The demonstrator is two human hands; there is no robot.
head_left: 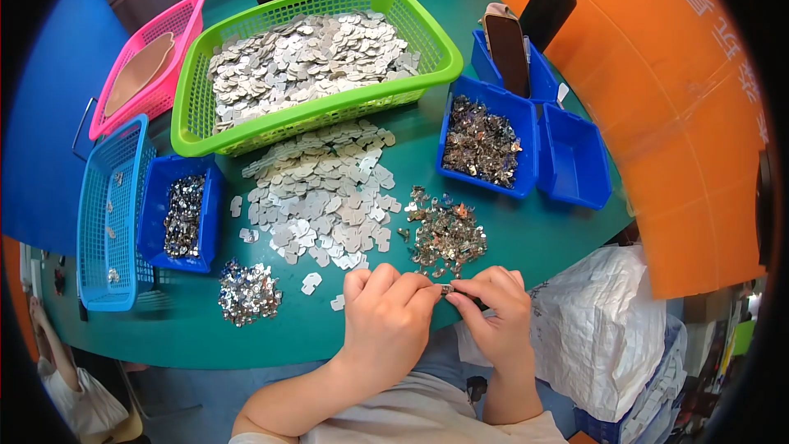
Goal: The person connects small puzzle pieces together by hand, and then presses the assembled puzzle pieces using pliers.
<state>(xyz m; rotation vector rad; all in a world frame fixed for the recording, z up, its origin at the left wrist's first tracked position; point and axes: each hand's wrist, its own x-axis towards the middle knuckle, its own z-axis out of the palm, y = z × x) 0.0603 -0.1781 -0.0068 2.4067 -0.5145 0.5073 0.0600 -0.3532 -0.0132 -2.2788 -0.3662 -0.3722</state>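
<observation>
Both hands meet near the table's front edge. My left hand (390, 312) is closed, its fingertips pinching one end of a small metal part (446, 289). At the other end, the thumb and fingers of my right hand (497, 312) are closed on the same part, most of which the fingers hide. Just beyond the hands lies a pile of small metal clips (448, 234). A heap of flat grey pieces (329, 197) spreads over the middle of the green table (304, 345). Left of my left hand is a pile of shiny small parts (249, 292).
Behind the heap stands a green basket (193, 103) of flat pieces. Blue bins (530, 148) stand at the right, near a phone (507, 49) and black bottle (555, 0). At the left are a blue bin (209, 238), light-blue basket (90, 222) and pink basket (193, 25).
</observation>
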